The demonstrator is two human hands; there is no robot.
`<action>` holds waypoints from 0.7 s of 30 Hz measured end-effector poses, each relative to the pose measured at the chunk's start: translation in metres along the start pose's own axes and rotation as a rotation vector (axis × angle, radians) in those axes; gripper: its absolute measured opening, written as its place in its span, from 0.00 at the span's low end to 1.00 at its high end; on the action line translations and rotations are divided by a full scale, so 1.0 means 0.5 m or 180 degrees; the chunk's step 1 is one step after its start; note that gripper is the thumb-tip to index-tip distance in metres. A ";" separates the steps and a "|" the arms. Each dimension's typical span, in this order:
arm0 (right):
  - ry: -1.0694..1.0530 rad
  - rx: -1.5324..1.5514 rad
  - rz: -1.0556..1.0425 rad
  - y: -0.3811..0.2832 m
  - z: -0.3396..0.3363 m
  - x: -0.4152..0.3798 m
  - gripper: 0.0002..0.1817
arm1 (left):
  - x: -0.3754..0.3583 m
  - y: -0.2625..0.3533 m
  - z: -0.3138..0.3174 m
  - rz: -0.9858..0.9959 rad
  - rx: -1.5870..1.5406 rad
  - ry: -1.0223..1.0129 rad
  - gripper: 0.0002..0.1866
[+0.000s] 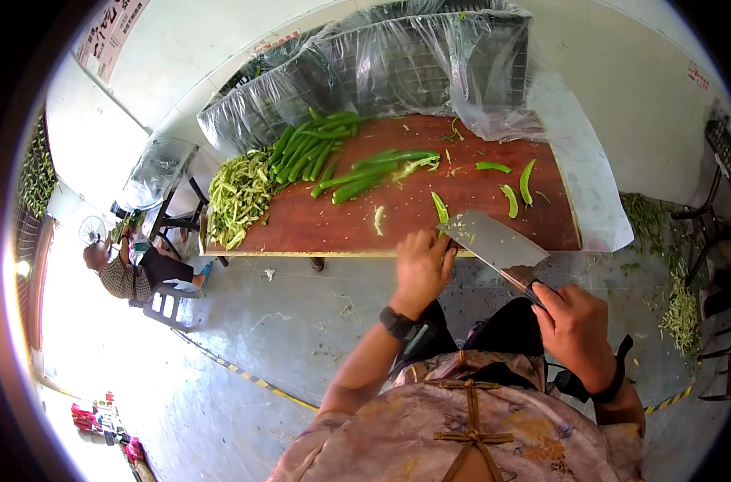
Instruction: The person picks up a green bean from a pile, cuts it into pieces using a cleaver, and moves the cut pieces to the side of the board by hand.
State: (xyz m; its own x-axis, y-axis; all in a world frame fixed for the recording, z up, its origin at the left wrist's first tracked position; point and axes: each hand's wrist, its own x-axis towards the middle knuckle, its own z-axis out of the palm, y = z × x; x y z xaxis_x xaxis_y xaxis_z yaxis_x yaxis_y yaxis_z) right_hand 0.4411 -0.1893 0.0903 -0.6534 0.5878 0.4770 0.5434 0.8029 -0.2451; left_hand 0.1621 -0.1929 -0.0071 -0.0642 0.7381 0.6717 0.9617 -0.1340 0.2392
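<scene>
Broad steel cleaver (494, 239) with dark handle, gripped tight in right hand (576, 328), blade flat over near edge of reddish wooden board (406, 210); left hand (422, 267) curled at that edge, apparently pinching a slim green pod (439, 207).

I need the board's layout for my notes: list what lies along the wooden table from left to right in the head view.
Heap of pale green shredded trimmings → pile of whole green pods → left hand at the near edge → steel cleaver blade → loose curved green pods.
</scene>
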 end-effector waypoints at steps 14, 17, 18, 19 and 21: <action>-0.0453 -0.0631 -0.0361 -0.048 0.028 0.051 0.19 | -0.005 0.000 0.003 0.0017 0.0010 -0.0110 0.08; -0.0428 -0.0610 -0.0342 -0.041 0.055 0.064 0.20 | -0.005 -0.001 0.006 0.0005 -0.0055 -0.0105 0.10; -0.0379 -0.0579 -0.0353 -0.040 0.062 0.069 0.20 | -0.006 -0.001 0.006 -0.0006 -0.0078 -0.0097 0.11; -0.0384 -0.0578 -0.0359 -0.040 0.069 0.076 0.20 | -0.007 -0.001 0.006 -0.0014 -0.0077 -0.0096 0.11; -0.0301 -0.0514 -0.0376 -0.039 0.084 0.091 0.19 | -0.006 -0.002 0.005 -0.0039 -0.0064 -0.0144 0.12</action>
State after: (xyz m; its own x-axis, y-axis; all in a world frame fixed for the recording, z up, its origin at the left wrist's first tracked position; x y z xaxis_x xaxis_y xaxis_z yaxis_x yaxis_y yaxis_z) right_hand 0.3787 -0.1741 0.0814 -0.7600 0.5033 0.4112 0.5325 0.8450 -0.0502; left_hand 0.1623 -0.1932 -0.0112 -0.0635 0.7689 0.6362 0.9553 -0.1377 0.2617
